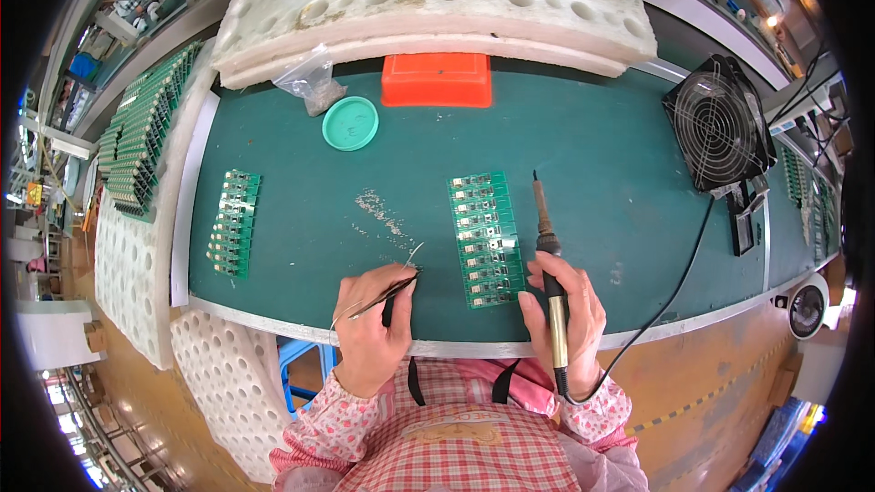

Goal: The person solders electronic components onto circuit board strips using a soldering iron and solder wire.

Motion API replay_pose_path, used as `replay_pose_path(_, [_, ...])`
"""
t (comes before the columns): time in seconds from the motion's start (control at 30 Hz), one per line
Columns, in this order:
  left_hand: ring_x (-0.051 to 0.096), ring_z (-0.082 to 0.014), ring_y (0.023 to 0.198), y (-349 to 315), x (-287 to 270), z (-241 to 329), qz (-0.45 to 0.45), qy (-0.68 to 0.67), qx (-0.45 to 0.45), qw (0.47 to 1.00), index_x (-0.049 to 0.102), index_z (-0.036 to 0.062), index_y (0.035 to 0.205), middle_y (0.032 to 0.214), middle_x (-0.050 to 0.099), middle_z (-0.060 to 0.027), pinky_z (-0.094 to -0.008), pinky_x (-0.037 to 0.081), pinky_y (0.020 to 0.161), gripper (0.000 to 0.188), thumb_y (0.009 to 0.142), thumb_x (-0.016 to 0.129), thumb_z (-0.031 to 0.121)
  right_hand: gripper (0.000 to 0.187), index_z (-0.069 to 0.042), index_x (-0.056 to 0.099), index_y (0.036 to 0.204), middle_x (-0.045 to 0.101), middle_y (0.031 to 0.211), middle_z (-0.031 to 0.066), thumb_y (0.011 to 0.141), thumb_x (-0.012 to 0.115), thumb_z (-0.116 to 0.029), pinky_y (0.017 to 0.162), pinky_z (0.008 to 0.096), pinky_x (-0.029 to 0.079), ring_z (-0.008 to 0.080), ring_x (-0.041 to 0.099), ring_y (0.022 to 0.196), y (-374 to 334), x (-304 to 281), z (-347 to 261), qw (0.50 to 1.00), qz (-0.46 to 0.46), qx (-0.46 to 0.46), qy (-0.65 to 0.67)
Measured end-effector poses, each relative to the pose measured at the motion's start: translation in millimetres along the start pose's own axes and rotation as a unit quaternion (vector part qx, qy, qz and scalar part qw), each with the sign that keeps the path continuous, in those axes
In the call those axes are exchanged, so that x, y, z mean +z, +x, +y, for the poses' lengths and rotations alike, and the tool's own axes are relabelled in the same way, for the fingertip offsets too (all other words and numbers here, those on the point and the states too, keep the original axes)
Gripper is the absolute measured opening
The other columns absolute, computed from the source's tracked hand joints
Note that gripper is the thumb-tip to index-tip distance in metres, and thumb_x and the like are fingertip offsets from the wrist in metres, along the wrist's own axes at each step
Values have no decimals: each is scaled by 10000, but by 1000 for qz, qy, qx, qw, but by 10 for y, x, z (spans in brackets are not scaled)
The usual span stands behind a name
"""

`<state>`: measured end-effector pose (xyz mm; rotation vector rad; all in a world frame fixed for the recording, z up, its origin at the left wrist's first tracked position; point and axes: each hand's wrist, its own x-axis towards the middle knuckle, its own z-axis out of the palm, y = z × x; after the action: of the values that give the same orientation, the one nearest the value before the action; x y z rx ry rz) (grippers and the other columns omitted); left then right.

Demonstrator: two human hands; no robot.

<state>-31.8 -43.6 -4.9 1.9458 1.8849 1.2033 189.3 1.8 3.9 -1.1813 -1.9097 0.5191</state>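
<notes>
My right hand (567,305) is wrapped round a soldering iron (544,210), its dark tip pointing away from me, just right of a green circuit board panel (483,239). The thumb is close to the panel's lower right corner. My left hand (372,319) is closed on dark tweezers (387,296), and a thin, pale wire (412,255) that looks like solder runs through the same fingers. Many tiny pale parts (381,214) lie scattered on the green mat beyond that hand. A second green panel (235,223) lies farther left.
At the back are a red box (436,80), a round teal lid (350,123), a plastic bag (314,84) and white foam (447,23). A black fan (720,123) stands at the right. The iron's cord (679,287) crosses the mat. Stacked boards (146,132) stand at the left.
</notes>
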Motion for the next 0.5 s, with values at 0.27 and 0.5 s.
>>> replay_pose_path(0.27, [658,-292,875,41,118,175,-46,-84,-2,995,702,37,1012,1010,714,-93,-364,510,774,198,828,721,-36,484,-25,602,1249,712,980,114,796,771,-4,728,342,553,236,682,806,-202,-73,7,996,18,62,58])
replay_pose_path(0.5, [664,-288,893,61,201,241,-73,-93,-3,993,700,14,992,989,715,-108,-356,520,782,163,846,679,-55,472,-19,600,1245,719,963,114,802,761,5,739,340,558,236,689,799,-203,-71,17,994,26,72,72])
